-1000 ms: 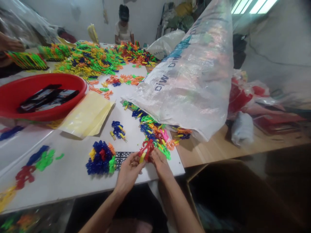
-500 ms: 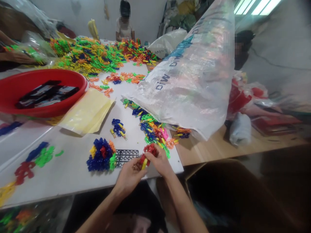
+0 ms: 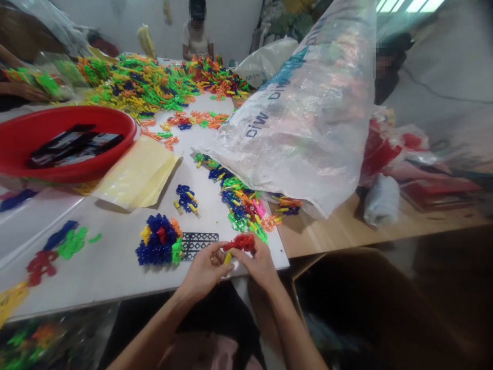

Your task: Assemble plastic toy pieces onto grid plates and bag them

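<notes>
At the table's front edge, my right hand [image 3: 259, 263] is closed around a red plastic piece [image 3: 243, 242] of an openwork shape. My left hand [image 3: 208, 268] pinches the yellow end [image 3: 228, 257] of the same piece, thumb and fingers pressed together. Both hands almost meet, and the fingers cover part of the piece. Just behind my left hand lies a black plastic grid [image 3: 200, 241] with rows of holes. Blue plastic pieces [image 3: 154, 249], with a few red, yellow, orange and green ones, stand packed on the grid's left part.
A large white plastic sack [image 3: 285, 159] spills coloured pieces [image 3: 246, 203] to the right. Further left are a red basin [image 3: 115, 121] holding dark packets and yellow sheets [image 3: 136, 169]. Behind rises a big heap of pieces [image 3: 146, 87]. Other people [image 3: 197, 38] sit around the table.
My hands have shifted slightly, and the red piece has turned to lie flatter, pointing right. The whole view has moved a little; the packed grid stays put.
</notes>
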### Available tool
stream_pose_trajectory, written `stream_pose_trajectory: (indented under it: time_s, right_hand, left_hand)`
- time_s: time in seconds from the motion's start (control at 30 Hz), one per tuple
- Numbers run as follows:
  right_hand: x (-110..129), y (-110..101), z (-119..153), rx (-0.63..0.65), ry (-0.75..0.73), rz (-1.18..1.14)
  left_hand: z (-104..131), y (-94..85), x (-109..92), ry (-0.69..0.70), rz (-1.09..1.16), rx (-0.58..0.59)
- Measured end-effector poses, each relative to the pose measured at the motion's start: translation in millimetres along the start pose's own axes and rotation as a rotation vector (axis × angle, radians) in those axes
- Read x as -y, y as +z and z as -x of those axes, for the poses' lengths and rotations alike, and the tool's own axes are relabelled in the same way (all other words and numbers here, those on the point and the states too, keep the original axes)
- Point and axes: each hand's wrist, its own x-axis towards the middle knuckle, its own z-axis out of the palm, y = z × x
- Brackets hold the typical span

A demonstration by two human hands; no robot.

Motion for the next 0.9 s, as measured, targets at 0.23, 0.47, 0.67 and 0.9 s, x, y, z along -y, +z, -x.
stream_pose_trajectory:
  time_s: [0.23, 0.47, 0.67, 0.9]
  right_hand:
    - [-1.0, -6.3, 3.0, 0.122, 0.169, -0.171]
    - [-3.5, 1.6, 16.2, 0.044, 0.101, -0.081]
    - [-15.0, 10.2, 8.4, -0.043, 0.183, -0.159]
    - [-8.3, 5.5, 21.3, 0.081, 0.114, -0.119]
  left_hand:
    - [2.0, -7.2, -7.6, 0.160, -0.308, -0.010]
    - [10.1, -4.2, 14.2, 0.314, -0.631, -0.117]
    - [7.5, 2.9, 24.6, 0.406, -0.776, -0.157]
    - [14.8, 0.3, 20.9, 0.374, -0.780, -0.090]
